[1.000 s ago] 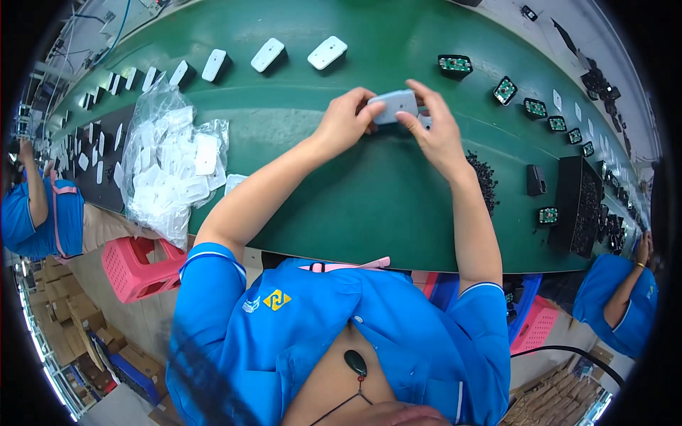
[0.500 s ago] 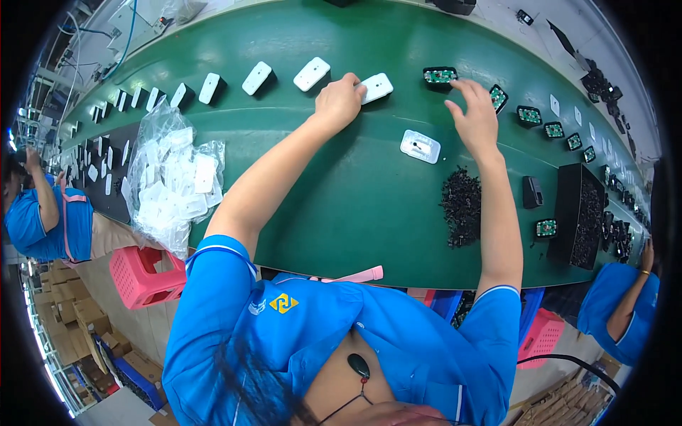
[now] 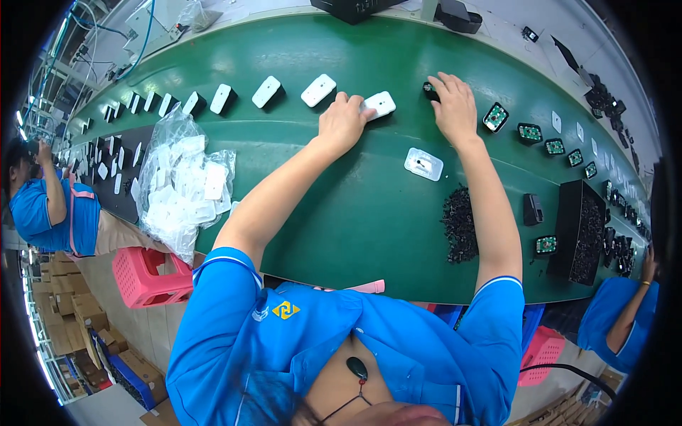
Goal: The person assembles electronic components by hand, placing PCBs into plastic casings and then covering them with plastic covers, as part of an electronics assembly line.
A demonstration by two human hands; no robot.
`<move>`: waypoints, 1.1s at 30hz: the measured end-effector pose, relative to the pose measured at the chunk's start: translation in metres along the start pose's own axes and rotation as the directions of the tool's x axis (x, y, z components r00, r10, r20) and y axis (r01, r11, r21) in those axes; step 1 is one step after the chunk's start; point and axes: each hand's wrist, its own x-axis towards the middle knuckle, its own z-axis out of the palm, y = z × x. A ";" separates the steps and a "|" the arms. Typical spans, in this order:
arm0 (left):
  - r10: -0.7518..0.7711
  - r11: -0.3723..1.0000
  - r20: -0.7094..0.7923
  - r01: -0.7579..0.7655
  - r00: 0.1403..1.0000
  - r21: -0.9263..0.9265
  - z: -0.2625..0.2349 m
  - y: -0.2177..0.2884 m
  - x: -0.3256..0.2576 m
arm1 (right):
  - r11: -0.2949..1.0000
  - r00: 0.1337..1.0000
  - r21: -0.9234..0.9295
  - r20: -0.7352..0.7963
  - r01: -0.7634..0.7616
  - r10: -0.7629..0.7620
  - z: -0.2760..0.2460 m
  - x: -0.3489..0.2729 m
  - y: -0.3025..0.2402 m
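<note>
My left hand (image 3: 341, 126) has its fingers closed around the near end of a case with a white cover (image 3: 381, 104), which lies on the green table. To its right, my right hand (image 3: 455, 112) is closed over a black housing (image 3: 429, 91); the fingers hide most of it. Nearer to me, between the two arms, lies a loose white cover (image 3: 423, 164) with its hollow side up. Beside my right forearm is a heap of small black parts (image 3: 460, 224). Right of my right hand stands another black housing with a green circuit board (image 3: 495, 118).
A row of white-covered cases (image 3: 267, 92) curves off to the left. A clear plastic bag of white covers (image 3: 186, 177) sits by my left arm. At right are more open housings (image 3: 529, 133) and a black box of small parts (image 3: 577, 234). People work at both sides.
My right hand, spread beside the black housing before, has closed over it. My left hand keeps its hold on the white-covered case. The whole view has shifted slightly.
</note>
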 end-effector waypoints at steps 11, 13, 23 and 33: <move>0.116 0.933 -0.042 -0.123 0.992 -0.338 -0.008 -0.004 -0.009 | 0.841 0.967 0.536 0.173 0.069 -0.189 -0.016 0.005 -0.060; 0.093 0.762 -0.004 -0.074 0.996 -0.643 -0.017 -0.003 -0.016 | 0.821 0.973 0.564 0.128 0.086 -0.190 -0.029 -0.001 -0.063; 0.212 0.656 0.222 0.030 0.952 -0.754 -0.065 -0.004 -0.093 | 0.526 0.941 0.811 0.334 -0.256 -0.058 -0.075 -0.058 -0.091; 0.203 0.633 0.155 -0.008 0.967 -0.774 -0.093 -0.023 -0.123 | 0.942 0.954 0.330 0.296 -0.066 -0.037 -0.093 -0.097 -0.104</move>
